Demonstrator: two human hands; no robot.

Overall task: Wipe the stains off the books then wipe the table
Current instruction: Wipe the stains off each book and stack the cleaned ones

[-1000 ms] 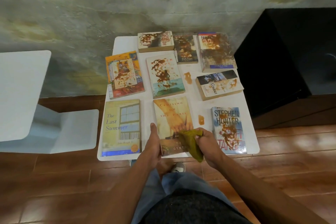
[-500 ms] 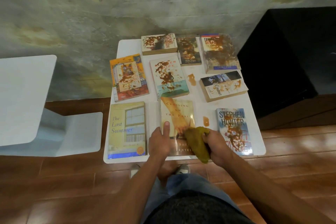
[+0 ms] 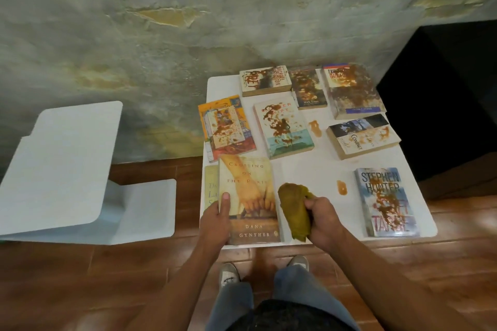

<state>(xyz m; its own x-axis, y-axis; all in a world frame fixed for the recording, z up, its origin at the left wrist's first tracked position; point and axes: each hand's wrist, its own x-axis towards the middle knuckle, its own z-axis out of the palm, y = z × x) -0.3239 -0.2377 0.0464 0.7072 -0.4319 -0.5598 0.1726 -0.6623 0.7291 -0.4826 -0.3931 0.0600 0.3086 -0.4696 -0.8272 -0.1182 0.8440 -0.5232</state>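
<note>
Gripping the Dana Gynther book [image 3: 248, 196] at its left edge with my left hand [image 3: 215, 219], thumb on the cover, fingers under; it sits over the yellow book [image 3: 210, 187] at 9 o'clock of it. My right hand [image 3: 321, 219] clutches the bunched olive cloth [image 3: 294, 209], just off the book's right edge, above the white table [image 3: 309, 169]. Brown smear [image 3: 342, 187] on the table at 2 o'clock of the cloth, another [image 3: 314, 128] farther up at 12. Stained Stephen Hunter book [image 3: 386, 201] at 3 o'clock. More stained books toward 12: orange one [image 3: 226, 127], pale-cover one [image 3: 283, 127], Combat paperback [image 3: 361, 136], three along the far edge.
</note>
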